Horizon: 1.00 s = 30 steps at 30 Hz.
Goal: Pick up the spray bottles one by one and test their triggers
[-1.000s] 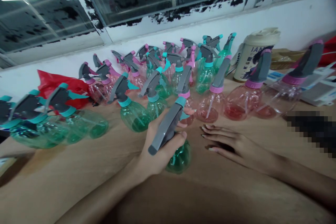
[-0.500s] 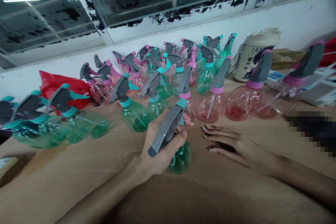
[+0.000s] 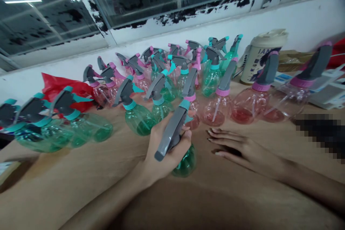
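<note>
My left hand [image 3: 164,147] is wrapped round the neck of a green spray bottle [image 3: 185,163] with a grey and teal trigger head. The bottle's base rests on the table, and my fingers hide its collar. To the right, my right hand [image 3: 237,147] lies on the tabletop with its fingers stretched out, holding nothing. Just beyond the held bottle stand another green spray bottle [image 3: 140,120] and a pink spray bottle [image 3: 215,111]. A larger-looking pink spray bottle [image 3: 249,107] is beyond my right hand.
Several green spray bottles [image 3: 99,129] stand at the left, near a red plastic bag [image 3: 60,88]. More pink and green bottles crowd the back by the wall. A coffee cup [image 3: 261,57] and a cardboard box [image 3: 293,59] are at the back right. A blurred-out dark patch lies at the right edge.
The spray head in my left hand has shifted very slightly, its rear end a little to the right. My right hand has stayed in place.
</note>
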Tool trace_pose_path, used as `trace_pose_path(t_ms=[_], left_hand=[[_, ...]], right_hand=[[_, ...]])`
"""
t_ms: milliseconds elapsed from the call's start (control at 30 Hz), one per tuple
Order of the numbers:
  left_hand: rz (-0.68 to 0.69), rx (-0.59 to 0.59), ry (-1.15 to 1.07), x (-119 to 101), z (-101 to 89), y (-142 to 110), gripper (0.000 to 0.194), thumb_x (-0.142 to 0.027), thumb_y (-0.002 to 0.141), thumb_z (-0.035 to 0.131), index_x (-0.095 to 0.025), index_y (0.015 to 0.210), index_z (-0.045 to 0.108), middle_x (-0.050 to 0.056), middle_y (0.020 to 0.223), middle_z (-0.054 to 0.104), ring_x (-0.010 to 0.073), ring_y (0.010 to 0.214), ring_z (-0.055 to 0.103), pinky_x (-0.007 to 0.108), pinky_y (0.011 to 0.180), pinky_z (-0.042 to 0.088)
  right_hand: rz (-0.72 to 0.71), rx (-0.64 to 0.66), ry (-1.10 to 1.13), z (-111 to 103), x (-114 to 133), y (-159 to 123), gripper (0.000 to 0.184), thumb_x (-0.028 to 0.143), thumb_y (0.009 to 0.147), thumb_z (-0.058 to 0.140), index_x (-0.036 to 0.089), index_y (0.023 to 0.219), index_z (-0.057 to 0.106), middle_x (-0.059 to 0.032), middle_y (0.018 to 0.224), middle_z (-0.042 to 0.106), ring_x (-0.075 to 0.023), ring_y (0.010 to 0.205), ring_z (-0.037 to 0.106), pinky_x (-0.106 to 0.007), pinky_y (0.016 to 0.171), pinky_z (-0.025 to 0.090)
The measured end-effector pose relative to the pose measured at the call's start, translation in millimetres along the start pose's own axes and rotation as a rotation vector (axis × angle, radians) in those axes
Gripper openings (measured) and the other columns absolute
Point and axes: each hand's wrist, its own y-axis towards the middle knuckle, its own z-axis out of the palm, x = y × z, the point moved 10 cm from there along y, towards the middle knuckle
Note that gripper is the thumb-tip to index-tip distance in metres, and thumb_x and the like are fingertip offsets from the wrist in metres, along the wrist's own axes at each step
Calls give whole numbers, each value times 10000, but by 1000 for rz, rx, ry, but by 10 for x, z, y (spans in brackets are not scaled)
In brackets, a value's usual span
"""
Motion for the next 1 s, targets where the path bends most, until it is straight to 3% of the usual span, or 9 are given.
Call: trace_pose_path(t_ms=[133,333,633,1000], left_hand=[[-16,-24,50,43,-10,-15,69,-233,790,534,-229,858,520,-7,733,597,170,730,624,310,669,506],[86,-15,61,-27,4,5,199,-210,791,534,-237,989,530,17,866,625,165,751,630,310,679,527],[93,22,42,-106,-4,20,153,-216,788,518,-238,939,520,12,863,618,157,750,617,310,703,522],[72,28,63,-101,-5,62,127,-324,712,559,-239,786,501,-34,610,485,136,501,466,288,492,437]], right_hand=[[5,3,7,17,-17,-8,339,357,898,472,245,1202,573,-33,1337,504,-205,1264,410,-412,1050,365],[-1,11,1,14,-3,-4,349,375,905,452,239,1203,572,-35,1344,497,-202,1265,408,-408,1053,361],[15,3,8,0,0,7,349,359,899,463,241,1211,566,-37,1334,507,-206,1259,417,-408,1049,365],[8,0,4,-19,9,-3,354,352,902,458,222,1213,564,-54,1347,491,-212,1253,424,-419,1041,370]])
